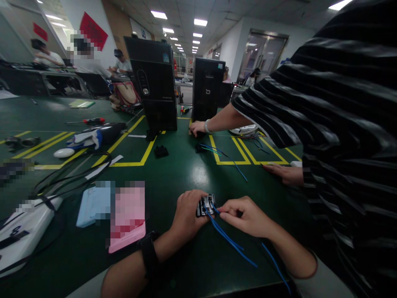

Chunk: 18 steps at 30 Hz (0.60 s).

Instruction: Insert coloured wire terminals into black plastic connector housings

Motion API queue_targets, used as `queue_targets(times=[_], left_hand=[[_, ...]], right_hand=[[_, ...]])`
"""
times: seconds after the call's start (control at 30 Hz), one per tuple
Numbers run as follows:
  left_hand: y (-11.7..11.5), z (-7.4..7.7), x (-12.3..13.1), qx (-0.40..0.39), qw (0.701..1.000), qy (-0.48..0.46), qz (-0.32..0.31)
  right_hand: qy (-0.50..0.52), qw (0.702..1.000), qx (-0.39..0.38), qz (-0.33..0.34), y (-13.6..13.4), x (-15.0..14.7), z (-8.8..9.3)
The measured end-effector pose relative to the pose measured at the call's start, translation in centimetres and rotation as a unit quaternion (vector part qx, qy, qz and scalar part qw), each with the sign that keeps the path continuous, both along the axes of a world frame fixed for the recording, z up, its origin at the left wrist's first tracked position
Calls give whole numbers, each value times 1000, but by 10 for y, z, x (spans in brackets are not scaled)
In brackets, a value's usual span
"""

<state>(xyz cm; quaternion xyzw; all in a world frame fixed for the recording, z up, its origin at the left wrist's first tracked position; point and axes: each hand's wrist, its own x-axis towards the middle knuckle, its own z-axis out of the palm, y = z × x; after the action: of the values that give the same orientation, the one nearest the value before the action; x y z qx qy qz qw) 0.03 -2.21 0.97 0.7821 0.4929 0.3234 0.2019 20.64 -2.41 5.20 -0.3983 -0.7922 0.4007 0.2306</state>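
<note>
Low over the green table, my left hand (190, 211) is closed round the side of a small black-and-white electrical part (205, 206). Several blue wires (228, 239) run out of this part toward me. On its right side my right hand (245, 215) pinches one blue wire close to where it enters the part. That wire passes under my right hand, and its loose end (276, 263) hangs down toward the table's front edge. The details of the part's terminals are too small to make out.
A co-worker in a striped sleeve (279, 82) leans in from the right, one hand (198, 127) by the black computer tower (207, 87). Another tower (151, 82) stands left of it. Black parts (161, 151), a pink case (128, 240), a blue case (89, 205) and a screwdriver (93, 121) lie about.
</note>
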Motion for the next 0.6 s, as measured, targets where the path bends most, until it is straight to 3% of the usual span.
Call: queue_targets(times=[0.43,0.6], left_hand=[[0,2,1,0,1000,1,5],[0,4,1,-6,1000,1,6]], right_hand=[[-39,997,42,58,10,5,-1],[-55,997,47,34,11,11,1]])
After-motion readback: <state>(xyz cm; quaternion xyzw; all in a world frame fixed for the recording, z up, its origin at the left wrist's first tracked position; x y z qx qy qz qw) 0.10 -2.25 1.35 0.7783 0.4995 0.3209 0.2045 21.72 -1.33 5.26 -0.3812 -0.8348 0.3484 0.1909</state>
